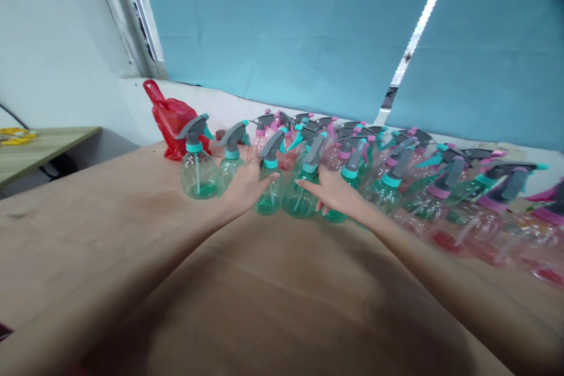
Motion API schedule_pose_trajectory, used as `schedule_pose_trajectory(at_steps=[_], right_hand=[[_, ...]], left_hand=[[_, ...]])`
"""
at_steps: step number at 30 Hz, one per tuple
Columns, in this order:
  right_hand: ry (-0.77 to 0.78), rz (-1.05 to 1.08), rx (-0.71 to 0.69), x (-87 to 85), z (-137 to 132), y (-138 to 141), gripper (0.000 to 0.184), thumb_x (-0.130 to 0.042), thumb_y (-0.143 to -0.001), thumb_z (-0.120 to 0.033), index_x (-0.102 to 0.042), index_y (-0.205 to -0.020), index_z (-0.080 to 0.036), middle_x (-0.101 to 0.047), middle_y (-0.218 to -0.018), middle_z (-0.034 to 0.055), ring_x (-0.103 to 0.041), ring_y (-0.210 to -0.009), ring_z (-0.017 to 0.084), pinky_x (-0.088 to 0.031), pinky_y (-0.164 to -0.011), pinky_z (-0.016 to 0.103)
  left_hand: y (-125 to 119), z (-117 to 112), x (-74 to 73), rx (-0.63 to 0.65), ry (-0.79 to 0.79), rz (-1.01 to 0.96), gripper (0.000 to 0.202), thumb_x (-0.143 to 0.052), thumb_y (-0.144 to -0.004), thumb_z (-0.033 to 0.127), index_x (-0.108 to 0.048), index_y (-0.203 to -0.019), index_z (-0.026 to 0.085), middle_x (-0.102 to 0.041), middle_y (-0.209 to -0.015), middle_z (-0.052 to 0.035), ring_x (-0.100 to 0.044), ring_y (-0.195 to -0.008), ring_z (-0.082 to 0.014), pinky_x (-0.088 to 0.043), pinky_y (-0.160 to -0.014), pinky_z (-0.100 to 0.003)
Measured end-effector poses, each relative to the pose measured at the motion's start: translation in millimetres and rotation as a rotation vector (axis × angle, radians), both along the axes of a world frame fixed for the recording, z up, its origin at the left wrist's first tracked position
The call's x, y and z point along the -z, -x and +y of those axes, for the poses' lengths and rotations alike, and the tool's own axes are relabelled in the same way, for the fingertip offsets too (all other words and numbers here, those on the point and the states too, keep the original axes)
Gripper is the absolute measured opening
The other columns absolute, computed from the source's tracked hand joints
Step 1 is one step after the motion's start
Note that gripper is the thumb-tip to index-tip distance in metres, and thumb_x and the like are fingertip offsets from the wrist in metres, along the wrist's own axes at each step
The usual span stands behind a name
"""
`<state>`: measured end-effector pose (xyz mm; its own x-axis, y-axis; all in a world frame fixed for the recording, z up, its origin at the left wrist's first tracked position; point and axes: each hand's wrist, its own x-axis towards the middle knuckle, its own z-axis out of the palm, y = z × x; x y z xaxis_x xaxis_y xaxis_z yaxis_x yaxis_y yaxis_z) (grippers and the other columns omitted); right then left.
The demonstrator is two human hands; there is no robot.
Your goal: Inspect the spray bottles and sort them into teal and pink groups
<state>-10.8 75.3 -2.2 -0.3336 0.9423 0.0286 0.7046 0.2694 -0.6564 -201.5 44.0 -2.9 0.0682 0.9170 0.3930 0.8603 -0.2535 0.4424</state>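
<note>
Both hands are open, fingers spread, neither gripping: the left hand [249, 185] rests against a teal spray bottle [270, 195], the right hand [332, 189] against a second teal spray bottle [300, 200]. Crowded bottles stand upright at 12 o'clock on the brown table [132, 258] (none lifted), pink-collared bottles [425, 205] toward 3 o'clock, a red bag [171, 123] at 11.

We're looking at spray bottles [271, 197] of clear, glossy plastic, smooth and thin-walled, with grey triggers [194, 127] of duller, matt plastic. Under the bottles we have a brown sheet [74, 229] that looks like matt cardboard or heavy paper, lightly scuffed. Left of the bottles sits a red plastic bag [174, 120], thin, shiny and creased. Behind the bottles hangs a blue curtain [286, 29], a smooth, matt cloth as far as we can tell.
</note>
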Motion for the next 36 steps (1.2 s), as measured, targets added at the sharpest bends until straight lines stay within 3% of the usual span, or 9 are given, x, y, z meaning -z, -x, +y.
schedule_pose_trajectory(at_steps=[10,15,22,24,27,31,36], right_hand=[[-0.041,-0.024,-0.005,5.0,-5.9,-4.6,0.065,-0.050,-0.084,-0.053,-0.036,-0.129,-0.008,-0.058,-0.057,0.0030,-0.054,-0.035,0.016,-0.047,-0.036,0.031],[-0.053,-0.021,-0.013,7.2,-6.0,-7.4,0.071,-0.049,-0.082,-0.057,-0.033,-0.133,-0.010,-0.062,-0.067,0.0071,-0.054,-0.036,0.015,-0.046,-0.034,0.030],[-0.068,-0.007,-0.025,7.8,-8.6,-9.7,0.068,-0.048,-0.082,-0.058,-0.035,-0.131,-0.013,-0.063,-0.095,0.0163,-0.057,-0.041,0.014,-0.046,-0.033,0.030],[-0.079,-0.020,-0.026,7.4,-12.9,-11.5,0.064,-0.046,-0.082,-0.059,-0.040,-0.126,-0.012,-0.063,-0.094,0.0160,-0.057,-0.041,0.015,-0.046,-0.035,0.031],[-0.117,-0.055,-0.022,5.8,-23.4,-15.8,0.057,-0.047,-0.082,-0.058,-0.047,-0.116,-0.013,-0.064,-0.086,0.0136,-0.063,-0.054,0.021,-0.050,-0.047,0.036],[-0.202,-0.099,-0.030,3.8,-43.6,-22.7,0.053,-0.049,-0.082,-0.057,-0.050,-0.112,-0.013,-0.063,-0.095,0.0165,-0.063,-0.087,0.033,-0.050,-0.071,0.045],[-0.264,-0.152,-0.030,8.8,-72.2,-32.7,0.047,-0.046,-0.085,-0.055,-0.051,-0.109,-0.015,-0.061,-0.103,0.0160,-0.061,-0.091,0.032,-0.050,-0.071,0.044]], left_hand=[[-1.4,0.7,8.1,-0.019,-0.067,-0.037,0.047,-0.046,-0.088,0.038,-0.037,-0.126,0.011,-0.057,-0.119,-0.0192,-0.055,-0.111,-0.0345,-0.044,-0.089,-0.049],[2.3,-17.8,17.6,0.011,-0.130,-0.073,0.052,-0.045,-0.090,0.038,-0.027,-0.134,0.017,-0.044,-0.137,-0.0167,-0.045,-0.126,-0.0271,-0.038,-0.101,-0.045],[9.7,-51.0,36.5,-0.008,-0.083,-0.002,0.061,-0.047,-0.088,0.042,-0.021,-0.140,0.023,-0.044,-0.135,-0.0141,-0.046,-0.123,-0.0278,-0.040,-0.099,-0.046],[8.4,-57.8,39.3,-0.004,-0.084,0.003,0.059,-0.047,-0.088,0.041,-0.023,-0.139,0.023,-0.045,-0.133,-0.0127,-0.045,-0.124,-0.0271,-0.039,-0.100,-0.046],[2.9,-68.7,37.4,0.025,-0.061,-0.001,0.055,-0.046,-0.088,0.040,-0.027,-0.137,0.022,-0.045,-0.133,-0.0111,-0.042,-0.126,-0.0258,-0.038,-0.102,-0.043],[-9.8,-84.3,26.5,0.072,0.063,-0.029,0.047,-0.044,-0.090,0.042,-0.033,-0.132,0.024,-0.046,-0.130,-0.0091,-0.048,-0.120,-0.0243,-0.040,-0.100,-0.040],[-28.1,-92.4,14.9,0.109,0.131,-0.115,0.050,-0.046,-0.088,0.048,-0.033,-0.131,0.027,-0.046,-0.133,-0.0082,-0.047,-0.121,-0.0264,-0.039,-0.100,-0.044]])
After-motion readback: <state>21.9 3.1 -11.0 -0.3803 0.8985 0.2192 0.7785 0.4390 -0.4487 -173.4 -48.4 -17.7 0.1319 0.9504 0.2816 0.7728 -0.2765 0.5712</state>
